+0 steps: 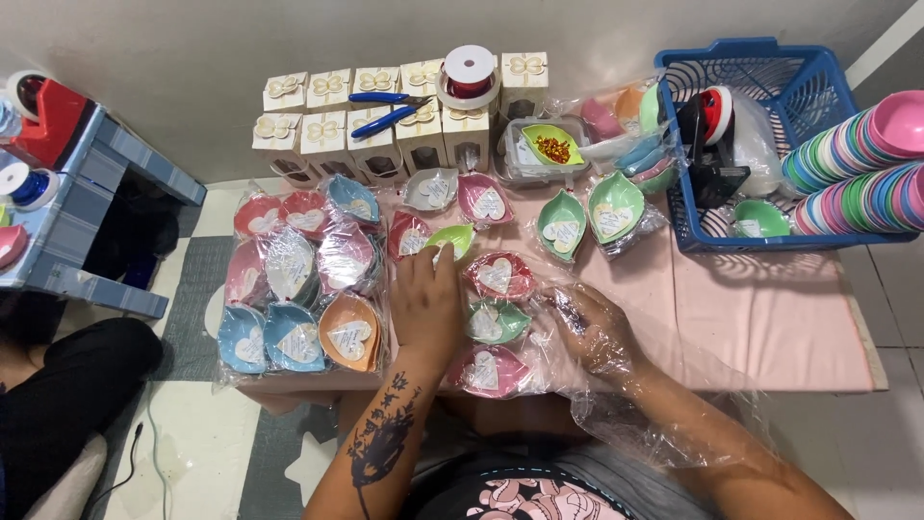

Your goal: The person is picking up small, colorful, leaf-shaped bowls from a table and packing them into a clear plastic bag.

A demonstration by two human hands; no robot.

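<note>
Pink cloth covers a low table set against a pale wall, with a blue plastic basket at its far right corner and a stack of coloured bowls beside it. Small cream gift boxes stand in two rows at the back, blue pliers lying across them. Leaf-shaped dishes wrapped in clear film cover the left half.

A clear plastic bag sleeves the right forearm, its long axis running from the near edge up towards the table's middle, mouth towards the person. Inside it the right hand has fingers loosely curled; what they pinch cannot be told. The left hand lies flat, fingers pressed together, tips touching a green leaf dish whose point aims up and right.
</note>
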